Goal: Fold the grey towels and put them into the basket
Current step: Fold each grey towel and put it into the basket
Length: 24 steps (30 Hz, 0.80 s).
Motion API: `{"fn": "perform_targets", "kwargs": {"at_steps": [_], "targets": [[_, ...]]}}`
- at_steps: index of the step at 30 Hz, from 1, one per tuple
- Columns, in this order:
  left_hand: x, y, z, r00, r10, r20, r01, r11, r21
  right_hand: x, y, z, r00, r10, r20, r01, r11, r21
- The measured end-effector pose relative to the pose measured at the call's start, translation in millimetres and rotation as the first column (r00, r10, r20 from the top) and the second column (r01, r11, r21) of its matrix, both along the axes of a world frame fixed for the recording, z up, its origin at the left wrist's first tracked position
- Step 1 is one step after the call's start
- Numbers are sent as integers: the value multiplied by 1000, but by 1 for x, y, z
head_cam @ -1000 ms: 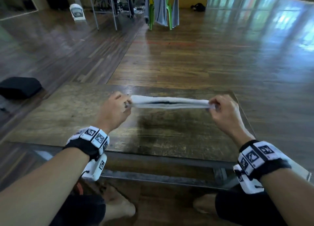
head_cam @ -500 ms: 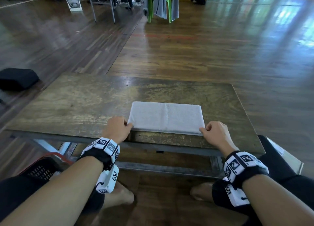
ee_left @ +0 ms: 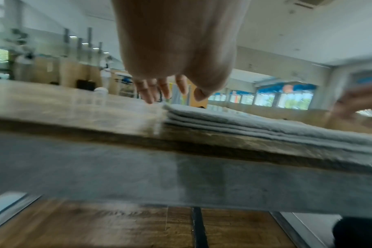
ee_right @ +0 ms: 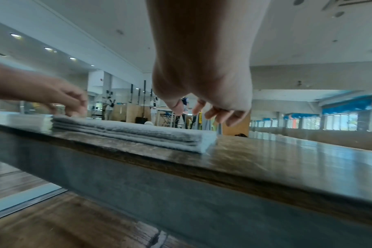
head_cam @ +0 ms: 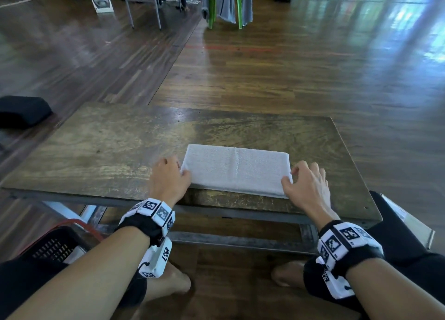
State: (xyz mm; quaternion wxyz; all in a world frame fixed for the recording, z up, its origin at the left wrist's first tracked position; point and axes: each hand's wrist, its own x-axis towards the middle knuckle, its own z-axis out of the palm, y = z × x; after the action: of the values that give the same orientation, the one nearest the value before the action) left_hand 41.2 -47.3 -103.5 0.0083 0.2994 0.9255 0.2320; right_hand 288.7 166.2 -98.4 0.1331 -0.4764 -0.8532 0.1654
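Note:
A grey towel (head_cam: 237,170), folded into a flat rectangle of several layers, lies on the wooden table (head_cam: 108,146) near its front edge. My left hand (head_cam: 175,168) hovers at the towel's left end with relaxed fingers and the thumb at the near corner. In the left wrist view the left hand (ee_left: 168,94) hangs just above the towel (ee_left: 265,127). My right hand (head_cam: 296,175) is spread over the right end. In the right wrist view the right hand (ee_right: 200,112) floats above the towel (ee_right: 138,132), holding nothing. A black basket (head_cam: 55,245) with a red rim stands on the floor at lower left.
More grey cloths hang on a green chair (head_cam: 226,4) far back. A black cushion (head_cam: 21,110) lies on the floor to the left. A white panel (head_cam: 407,223) leans by my right knee. The table's left half is bare wood.
A second ago both hands held the folded towel stretched in the air. It then came down onto the table, and now both hands have let go of its ends.

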Motion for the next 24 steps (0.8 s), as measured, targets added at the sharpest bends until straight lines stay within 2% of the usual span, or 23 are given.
{"fn": "perform_targets", "kwargs": {"at_steps": [2, 5, 8, 11, 13, 24], "targets": [[6, 19, -2, 987, -144, -72, 146, 989, 20, -22, -8, 2, 990, 124, -59, -119, 989, 82], [18, 59, -7, 919, -367, -144, 371, 929, -4, -66, -20, -2, 938, 345, -25, -342, 936, 79], [30, 92, -14, 881, -468, -69, 462, 883, -84, -98, -28, -17, 900, 432, 55, -432, 902, 0], [30, 98, -34, 894, -448, 17, 441, 874, -204, -104, -29, -39, 885, 428, 185, -421, 904, -77], [27, 95, -46, 901, -433, -15, 416, 876, -244, -104, -26, -45, 878, 430, 209, -425, 902, -70], [25, 91, -48, 941, -339, 5, 332, 917, -219, -100, -25, -42, 907, 372, 199, -363, 928, -82]]}}
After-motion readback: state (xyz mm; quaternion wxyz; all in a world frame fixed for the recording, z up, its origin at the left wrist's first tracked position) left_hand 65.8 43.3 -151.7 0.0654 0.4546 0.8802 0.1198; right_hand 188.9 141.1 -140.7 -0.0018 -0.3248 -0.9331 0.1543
